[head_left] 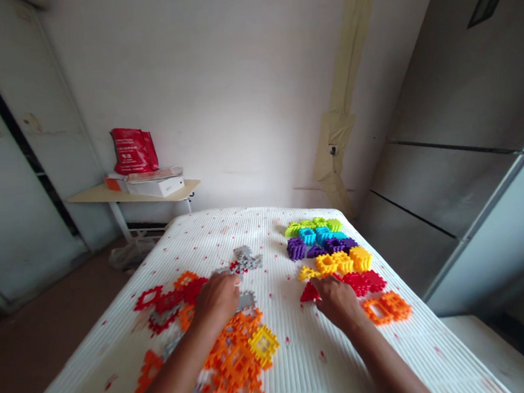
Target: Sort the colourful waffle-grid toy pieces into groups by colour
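Head view: the left hand point(217, 299) lies palm down, fingers curled over a grey piece point(246, 300) on the white table point(301, 366); whether it grips the piece I cannot tell. Orange pieces point(234, 360) and a yellow piece point(264, 343) lie just below that hand, red pieces point(168, 301) to its left, more grey pieces point(247, 258) just beyond it. The right hand point(337, 300), well right of the left, presses its fingertips on a red triangle piece point(308, 293), grasping nothing. Sorted rows of colours point(326, 243) lie beyond it.
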A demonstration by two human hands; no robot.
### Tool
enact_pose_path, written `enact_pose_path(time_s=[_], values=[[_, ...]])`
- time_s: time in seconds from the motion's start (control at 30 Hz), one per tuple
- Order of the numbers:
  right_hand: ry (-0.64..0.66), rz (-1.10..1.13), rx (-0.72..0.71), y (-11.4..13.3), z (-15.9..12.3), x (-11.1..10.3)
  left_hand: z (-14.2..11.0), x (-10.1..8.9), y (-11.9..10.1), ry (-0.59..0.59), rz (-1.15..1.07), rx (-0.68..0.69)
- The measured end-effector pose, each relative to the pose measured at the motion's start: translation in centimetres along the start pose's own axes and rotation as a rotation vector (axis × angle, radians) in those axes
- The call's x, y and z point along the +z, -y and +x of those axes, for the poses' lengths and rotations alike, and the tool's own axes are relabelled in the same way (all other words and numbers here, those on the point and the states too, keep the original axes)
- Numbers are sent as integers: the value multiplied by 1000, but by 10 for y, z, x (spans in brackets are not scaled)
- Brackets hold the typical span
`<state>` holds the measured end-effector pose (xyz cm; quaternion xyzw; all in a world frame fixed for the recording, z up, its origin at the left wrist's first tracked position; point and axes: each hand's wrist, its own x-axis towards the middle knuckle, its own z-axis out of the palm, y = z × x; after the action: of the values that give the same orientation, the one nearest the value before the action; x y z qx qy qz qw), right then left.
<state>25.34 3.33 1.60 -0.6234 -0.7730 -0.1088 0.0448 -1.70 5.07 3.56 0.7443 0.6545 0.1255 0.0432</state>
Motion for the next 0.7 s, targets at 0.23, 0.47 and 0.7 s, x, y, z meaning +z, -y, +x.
enact_pose_path(time_s=[0.23,0.47,0.7], values=[[-254,177,-88,12,-13,-17,45,5,20,133,135,-87],[-304,259,-291,33,-19,-2,50,19,19,127,143,-52],[-310,242,-455,54,-22,2,54,23,23,117,131,-6]])
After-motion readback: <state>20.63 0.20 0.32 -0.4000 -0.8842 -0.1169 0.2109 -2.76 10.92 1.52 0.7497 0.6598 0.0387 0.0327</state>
